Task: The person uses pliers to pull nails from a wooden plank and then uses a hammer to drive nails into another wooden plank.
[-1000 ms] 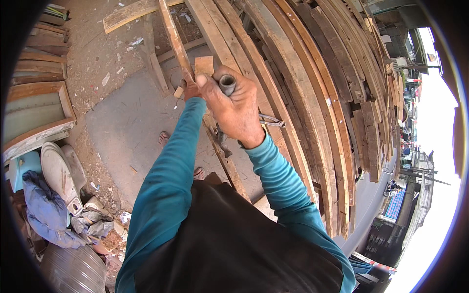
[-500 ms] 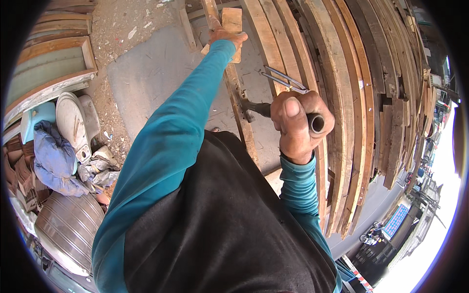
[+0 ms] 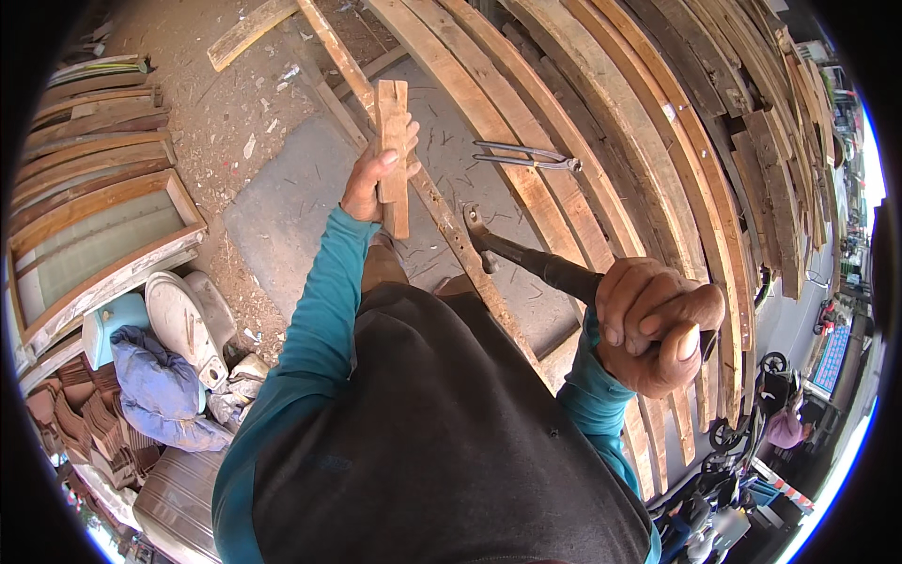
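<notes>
My left hand (image 3: 365, 183) is closed around a short wooden block (image 3: 393, 141), which looks like two pieces together, upright over a long narrow wood strip (image 3: 442, 214). My right hand (image 3: 653, 324), nearer and to the right, grips the dark handle of a claw hammer (image 3: 540, 263). The hammer's metal head points left and overlaps the strip in view; whether they touch I cannot tell. A pair of pincers (image 3: 528, 156) lies on the beams beyond the hammer, handles toward the left.
Long timber beams (image 3: 601, 132) are stacked along the right. A grey sheet (image 3: 291, 207) covers the ground, with scattered nails. Window frames (image 3: 103, 244), a toilet seat (image 3: 178, 315), a blue cloth bundle (image 3: 164, 390) and roof tiles (image 3: 89, 404) crowd the left. Vehicles and a person (image 3: 785, 425) appear far right.
My left hand has drawn the wooden block back toward me and turned it. My right hand has moved right and nearer with the hammer, whose shaft now shows more.
</notes>
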Demonstrator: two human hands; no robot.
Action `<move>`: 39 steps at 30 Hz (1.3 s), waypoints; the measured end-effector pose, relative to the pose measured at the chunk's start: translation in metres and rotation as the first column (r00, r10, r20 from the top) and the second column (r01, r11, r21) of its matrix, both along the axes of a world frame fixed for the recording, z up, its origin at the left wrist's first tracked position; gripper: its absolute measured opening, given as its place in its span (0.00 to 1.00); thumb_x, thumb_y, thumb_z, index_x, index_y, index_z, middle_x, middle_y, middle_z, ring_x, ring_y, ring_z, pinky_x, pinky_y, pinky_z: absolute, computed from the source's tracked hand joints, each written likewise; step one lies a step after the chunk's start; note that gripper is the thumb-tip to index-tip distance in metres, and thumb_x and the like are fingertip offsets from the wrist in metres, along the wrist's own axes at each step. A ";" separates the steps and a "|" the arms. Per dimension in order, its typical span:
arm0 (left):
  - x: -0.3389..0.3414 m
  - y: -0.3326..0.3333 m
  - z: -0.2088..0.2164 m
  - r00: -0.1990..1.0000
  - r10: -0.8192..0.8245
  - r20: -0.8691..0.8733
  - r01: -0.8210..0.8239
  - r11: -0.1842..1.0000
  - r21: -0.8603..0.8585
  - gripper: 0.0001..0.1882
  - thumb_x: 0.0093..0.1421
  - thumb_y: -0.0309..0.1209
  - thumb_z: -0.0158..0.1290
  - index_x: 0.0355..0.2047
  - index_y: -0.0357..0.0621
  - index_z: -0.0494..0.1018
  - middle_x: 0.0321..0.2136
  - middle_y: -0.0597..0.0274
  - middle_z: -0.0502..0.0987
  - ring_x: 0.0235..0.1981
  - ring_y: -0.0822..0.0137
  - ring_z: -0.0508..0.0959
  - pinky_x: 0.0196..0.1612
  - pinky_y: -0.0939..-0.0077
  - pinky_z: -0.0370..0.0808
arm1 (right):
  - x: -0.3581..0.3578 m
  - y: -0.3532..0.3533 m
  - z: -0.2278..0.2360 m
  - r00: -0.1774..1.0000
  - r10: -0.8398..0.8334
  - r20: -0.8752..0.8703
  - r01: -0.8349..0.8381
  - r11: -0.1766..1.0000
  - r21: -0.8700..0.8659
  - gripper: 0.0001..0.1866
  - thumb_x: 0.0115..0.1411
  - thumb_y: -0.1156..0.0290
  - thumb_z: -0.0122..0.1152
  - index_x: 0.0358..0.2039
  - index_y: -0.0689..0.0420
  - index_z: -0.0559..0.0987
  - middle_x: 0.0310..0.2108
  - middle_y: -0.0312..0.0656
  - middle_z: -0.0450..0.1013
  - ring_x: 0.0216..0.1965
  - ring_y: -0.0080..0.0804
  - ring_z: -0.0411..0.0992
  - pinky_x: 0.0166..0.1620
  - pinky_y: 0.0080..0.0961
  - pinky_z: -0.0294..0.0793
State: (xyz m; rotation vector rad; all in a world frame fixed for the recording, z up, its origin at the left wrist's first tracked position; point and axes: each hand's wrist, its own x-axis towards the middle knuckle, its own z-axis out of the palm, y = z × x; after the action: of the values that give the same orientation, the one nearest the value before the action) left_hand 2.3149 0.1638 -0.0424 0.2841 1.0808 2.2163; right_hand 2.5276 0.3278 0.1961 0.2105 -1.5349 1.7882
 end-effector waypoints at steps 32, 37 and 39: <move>-0.362 -0.156 -0.023 0.989 -0.149 0.003 0.109 0.710 -0.696 0.28 0.56 0.45 0.64 0.49 0.36 0.74 0.38 0.59 0.80 0.38 0.67 0.80 0.44 0.72 0.78 | -0.375 0.014 0.020 0.767 -0.611 0.195 0.641 0.742 -0.196 0.20 0.72 0.60 0.51 0.22 0.54 0.65 0.12 0.31 0.54 0.13 0.24 0.56 0.21 0.27 0.59; -0.403 -0.131 0.003 0.940 -0.275 -0.203 -0.081 0.397 -0.914 0.32 0.53 0.42 0.67 0.53 0.33 0.72 0.45 0.50 0.81 0.46 0.60 0.81 0.51 0.64 0.77 | -0.374 0.132 -0.034 0.748 -0.660 0.075 0.585 0.601 -0.545 0.19 0.71 0.58 0.51 0.25 0.55 0.73 0.17 0.32 0.58 0.23 0.27 0.63 0.36 0.30 0.66; -0.409 -0.108 0.020 0.960 -0.111 -0.259 -0.185 0.443 -0.877 0.33 0.53 0.40 0.67 0.54 0.32 0.71 0.45 0.49 0.80 0.45 0.57 0.80 0.51 0.62 0.77 | -0.373 0.171 -0.080 0.794 -0.605 0.058 0.506 0.605 -0.615 0.17 0.70 0.61 0.52 0.28 0.57 0.77 0.22 0.37 0.65 0.32 0.36 0.69 0.47 0.38 0.69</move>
State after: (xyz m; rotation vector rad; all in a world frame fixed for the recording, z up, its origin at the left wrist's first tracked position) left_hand 1.9054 0.0560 -0.0223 0.0804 2.2809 1.3123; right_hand 2.1545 0.4990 0.1162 -0.4096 -0.7099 1.5830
